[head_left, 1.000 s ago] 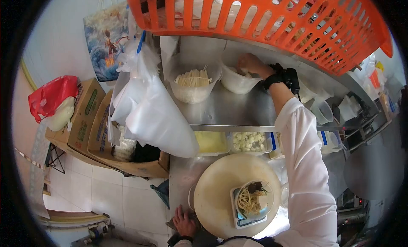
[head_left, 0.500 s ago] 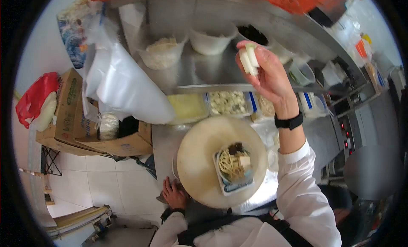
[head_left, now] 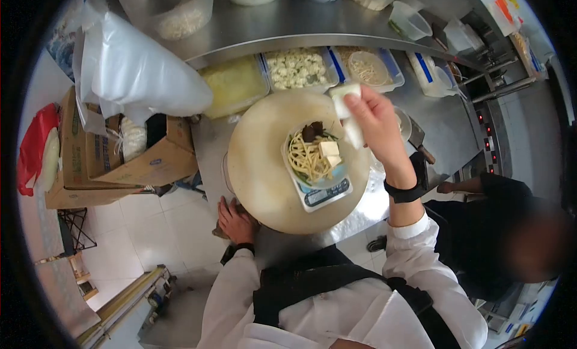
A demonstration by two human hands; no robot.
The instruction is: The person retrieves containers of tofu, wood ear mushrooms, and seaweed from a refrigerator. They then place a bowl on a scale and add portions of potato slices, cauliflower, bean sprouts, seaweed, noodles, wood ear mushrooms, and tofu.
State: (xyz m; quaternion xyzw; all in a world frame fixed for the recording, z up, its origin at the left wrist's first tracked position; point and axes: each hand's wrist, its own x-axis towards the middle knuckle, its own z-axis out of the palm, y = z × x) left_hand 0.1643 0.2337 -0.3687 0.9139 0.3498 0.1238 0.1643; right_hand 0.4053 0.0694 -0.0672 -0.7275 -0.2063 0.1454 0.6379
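Observation:
My right hand is closed around several thick white slices, held over the right rim of a round chopping block. Just left of it, a clear bowl stands on a small digital kitchen scale. Inside the bowl lie pale noodle-like strips, white tofu-like cubes, dark fungus-like pieces and some greens. My left hand rests with fingers spread at the block's lower left edge, over a brownish object partly hidden beneath it.
Behind the block stand tubs of yellow liquid, white chunks and sprout-like strips. A steel shelf carries more tubs. A cleaver lies at right. A person in black stands nearby. Cardboard boxes sit left.
My right hand has come down from shelf height toward the bowl, still holding the white slices. The view has tilted downward, and a person in black now shows at right. My left hand stays put.

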